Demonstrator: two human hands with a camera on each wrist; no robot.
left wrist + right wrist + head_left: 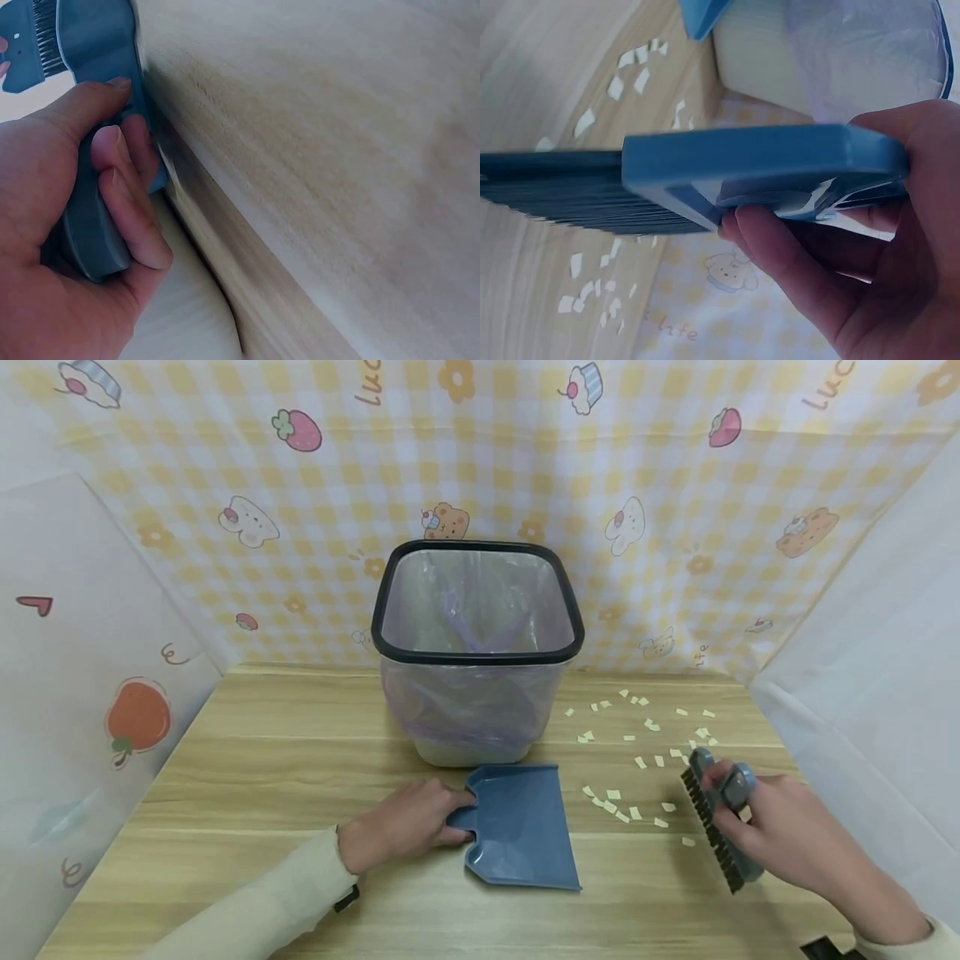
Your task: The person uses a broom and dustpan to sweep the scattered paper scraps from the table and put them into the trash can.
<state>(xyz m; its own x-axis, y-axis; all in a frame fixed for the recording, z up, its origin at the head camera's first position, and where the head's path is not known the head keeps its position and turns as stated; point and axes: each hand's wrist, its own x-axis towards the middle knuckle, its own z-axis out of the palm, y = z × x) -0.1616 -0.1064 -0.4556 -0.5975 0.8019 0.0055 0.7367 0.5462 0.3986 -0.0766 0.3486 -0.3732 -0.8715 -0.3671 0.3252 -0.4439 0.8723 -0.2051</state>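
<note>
My left hand grips the short handle of a blue dustpan, which lies on the wooden table with its wide edge facing right. In the left wrist view, fingers and thumb curl round the dustpan handle. On the right, my right hand holds a blue-grey hand brush with dark bristles, tilted, beside scattered paper scraps. The right wrist view shows the brush in the fingers, its bristles pointing left. Several pale yellow scraps spread between dustpan and brush and farther back.
A bin with a black rim and a translucent purple liner stands behind the dustpan. Patterned yellow-check cloth hangs along the back. White sheets close off both sides of the wooden table.
</note>
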